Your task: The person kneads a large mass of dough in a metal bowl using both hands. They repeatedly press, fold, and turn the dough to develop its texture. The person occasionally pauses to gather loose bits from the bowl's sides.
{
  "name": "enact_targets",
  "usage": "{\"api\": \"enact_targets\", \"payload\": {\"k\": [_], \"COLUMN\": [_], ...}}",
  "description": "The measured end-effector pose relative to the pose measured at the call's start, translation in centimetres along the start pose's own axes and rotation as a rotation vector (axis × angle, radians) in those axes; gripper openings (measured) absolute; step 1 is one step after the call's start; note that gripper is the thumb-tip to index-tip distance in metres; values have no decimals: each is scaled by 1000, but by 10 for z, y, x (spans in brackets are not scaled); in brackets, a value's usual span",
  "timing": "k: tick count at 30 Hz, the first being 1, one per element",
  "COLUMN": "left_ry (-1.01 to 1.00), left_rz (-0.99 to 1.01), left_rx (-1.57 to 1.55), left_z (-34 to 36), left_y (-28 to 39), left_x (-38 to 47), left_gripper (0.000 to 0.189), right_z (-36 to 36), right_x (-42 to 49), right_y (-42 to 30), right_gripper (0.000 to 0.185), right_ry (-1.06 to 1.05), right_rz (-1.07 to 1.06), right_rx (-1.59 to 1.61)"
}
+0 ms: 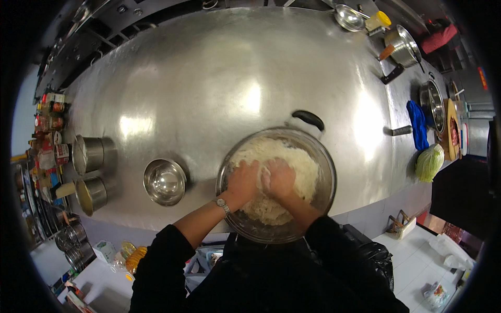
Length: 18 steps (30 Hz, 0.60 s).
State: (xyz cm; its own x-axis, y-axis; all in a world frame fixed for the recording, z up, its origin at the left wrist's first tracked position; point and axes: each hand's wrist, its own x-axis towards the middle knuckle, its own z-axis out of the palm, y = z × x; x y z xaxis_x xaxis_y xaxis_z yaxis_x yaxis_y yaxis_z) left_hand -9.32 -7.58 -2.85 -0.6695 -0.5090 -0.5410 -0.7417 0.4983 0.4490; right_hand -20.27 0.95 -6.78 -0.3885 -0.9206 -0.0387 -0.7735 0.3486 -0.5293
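A wide metal pan with a black handle stands at the near edge of a steel table and holds pale, rough dough. Both of my hands are inside it, side by side. My left hand, with a metal watch on its wrist, presses on the dough at the left; its fingertips are partly sunk in it. My right hand rests in the dough near the middle, its fingers bent and partly hidden. Whether either hand grips dough is unclear. An empty steel bowl sits left of the pan.
Two steel pots stand at the far left beside jars and bottles. To the right lie a cleaver, a blue cloth and a cabbage. A steel pot and a strainer are at the upper right.
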Motion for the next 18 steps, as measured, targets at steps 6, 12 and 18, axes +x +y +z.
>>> {"api": "enact_targets", "payload": {"k": [6,12,18], "left_ry": [216,-23,-209], "left_rz": [-233,-151,-262], "left_rx": [-464,-431,-1052], "left_z": [10,12,-12], "left_y": [9,9,36], "left_x": [-21,-40,32], "left_gripper": [60,74,71], "right_z": [-29,-56,-20], "right_x": [49,-32,-21], "right_y": [-12,19,59], "right_gripper": [35,31,34], "right_ry": [-220,419,357], "right_rz": [-389,103,559], "right_rx": [-59,125,1038]}}
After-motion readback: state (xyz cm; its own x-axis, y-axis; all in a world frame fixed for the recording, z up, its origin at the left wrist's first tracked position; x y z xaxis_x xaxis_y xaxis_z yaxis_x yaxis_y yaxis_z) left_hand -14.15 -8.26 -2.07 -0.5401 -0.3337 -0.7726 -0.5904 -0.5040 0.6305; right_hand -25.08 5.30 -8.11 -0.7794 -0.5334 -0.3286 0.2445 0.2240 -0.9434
